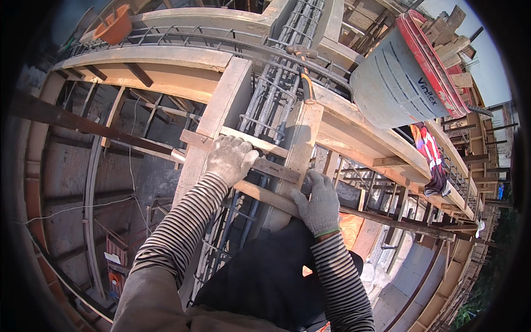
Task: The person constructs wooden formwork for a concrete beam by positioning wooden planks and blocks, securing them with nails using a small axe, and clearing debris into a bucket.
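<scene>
My left hand [229,159], in a pale knitted work glove, is closed over a short brown wooden strip [276,169] that lies across a narrow timber form. Beside the form's right board [303,130], my gloved right hand [319,205] has its fingers curled, close to a round wooden pole [268,198]; its grip is partly hidden. A lighter wood strip [257,142] crosses just beyond my left hand. Between the boards runs a cage of steel rebar [271,91]. A hammer [306,83] with an orange and black handle rests farther along the right board.
A large grey bucket [387,77] with a red rim, holding wood offcuts [451,33], stands at the upper right. Colourful cloth [428,157] hangs below it. An orange tub [113,25] sits far left. Deep drops with props and a brown beam [88,123] lie beside the form.
</scene>
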`<state>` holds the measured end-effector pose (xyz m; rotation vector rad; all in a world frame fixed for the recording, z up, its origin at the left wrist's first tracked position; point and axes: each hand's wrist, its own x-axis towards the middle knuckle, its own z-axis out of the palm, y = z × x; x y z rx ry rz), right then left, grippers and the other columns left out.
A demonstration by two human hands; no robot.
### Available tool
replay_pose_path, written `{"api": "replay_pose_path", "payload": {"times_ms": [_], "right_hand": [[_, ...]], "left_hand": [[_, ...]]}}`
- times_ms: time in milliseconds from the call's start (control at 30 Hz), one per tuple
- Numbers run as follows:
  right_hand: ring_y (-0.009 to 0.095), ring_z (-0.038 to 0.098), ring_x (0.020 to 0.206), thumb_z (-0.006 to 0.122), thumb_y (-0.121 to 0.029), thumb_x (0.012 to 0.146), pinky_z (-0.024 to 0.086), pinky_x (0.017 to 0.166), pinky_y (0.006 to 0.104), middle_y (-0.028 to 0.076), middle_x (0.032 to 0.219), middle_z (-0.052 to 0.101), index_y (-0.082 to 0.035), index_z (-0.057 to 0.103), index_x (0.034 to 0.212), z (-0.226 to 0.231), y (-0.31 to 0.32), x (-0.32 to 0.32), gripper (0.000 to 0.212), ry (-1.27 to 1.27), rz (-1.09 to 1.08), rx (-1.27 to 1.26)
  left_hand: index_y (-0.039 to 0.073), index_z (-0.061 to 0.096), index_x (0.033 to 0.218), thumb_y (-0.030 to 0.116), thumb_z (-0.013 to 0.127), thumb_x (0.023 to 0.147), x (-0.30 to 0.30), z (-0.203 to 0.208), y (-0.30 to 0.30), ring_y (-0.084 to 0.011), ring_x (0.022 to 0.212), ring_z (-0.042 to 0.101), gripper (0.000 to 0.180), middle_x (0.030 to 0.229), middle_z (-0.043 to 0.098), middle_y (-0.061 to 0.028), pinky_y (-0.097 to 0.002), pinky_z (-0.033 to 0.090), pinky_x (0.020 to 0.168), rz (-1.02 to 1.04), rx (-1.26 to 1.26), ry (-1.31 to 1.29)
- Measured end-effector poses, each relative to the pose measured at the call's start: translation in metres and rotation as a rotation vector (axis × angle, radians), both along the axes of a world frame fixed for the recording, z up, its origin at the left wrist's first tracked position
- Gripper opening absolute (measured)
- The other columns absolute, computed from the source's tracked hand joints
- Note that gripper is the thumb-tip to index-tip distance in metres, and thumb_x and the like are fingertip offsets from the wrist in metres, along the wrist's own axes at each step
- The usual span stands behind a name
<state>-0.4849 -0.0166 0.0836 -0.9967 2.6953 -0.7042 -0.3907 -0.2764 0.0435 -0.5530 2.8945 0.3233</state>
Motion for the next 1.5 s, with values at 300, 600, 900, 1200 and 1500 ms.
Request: {"api": "replay_pose_path", "payload": {"times_ms": [300,600,900,1200,1500], "right_hand": [[0.032,0.073,0.09,0.08,-0.058,0.08,0.055,0.082,0.0473,0.011,0.095,0.073,-0.009,0.073,0.112,0.029,0.025,0.022,0.058,-0.02,0.224,0.478],[0.033,0.074,0.078,0.082,-0.053,0.084,0.058,0.071,0.0428,0.012,0.085,0.072,-0.012,0.072,0.106,0.113,0.104,0.045,0.048,-0.279,0.148,0.517],[0.022,0.072,0.078,0.082,-0.02,0.089,0.058,0.073,0.0352,0.012,0.089,0.071,0.0,0.062,0.117,0.095,0.11,0.09,0.041,-0.661,0.102,0.082],[0.015,0.067,0.072,0.078,-0.019,0.089,0.055,0.066,0.0307,0.003,0.084,0.068,-0.001,0.06,0.115,0.074,0.056,0.084,0.036,-0.899,-0.064,-0.292],[0.014,0.062,0.063,0.071,-0.009,0.089,0.051,0.057,0.028,0.006,0.078,0.062,0.002,0.054,0.12,0.065,0.04,0.085,0.037,-1.038,-0.168,-0.511]], "left_hand": [[0.008,0.077,0.108,0.044,0.047,0.102,-0.012,-0.008,-0.002,-0.0315,0.116,0.065,0.047,0.111,0.075,-0.0132,-0.0495,0.04,0.113,-0.008,-0.079,0.108],[0.009,0.077,0.108,0.049,0.044,0.102,-0.01,-0.001,-0.009,-0.0304,0.116,0.066,0.052,0.113,0.075,-0.0131,-0.0487,0.043,0.109,-0.03,-0.052,0.028],[0.016,0.074,0.116,0.037,0.047,0.101,-0.011,-0.005,0.004,-0.028,0.125,0.062,0.037,0.122,0.073,-0.0082,-0.0471,0.037,0.115,0.04,-0.031,0.011],[0.02,0.07,0.12,0.041,0.062,0.101,0.055,-0.015,-0.01,-0.0313,0.127,0.057,0.03,0.122,0.068,-0.0073,-0.0482,0.037,0.116,0.648,-0.037,0.903],[0.008,0.062,0.137,0.05,0.046,0.105,0.054,-0.014,-0.066,-0.0393,0.128,0.062,0.055,0.133,0.068,-0.0222,-0.0459,0.045,0.11,1.029,0.451,0.552]]}}
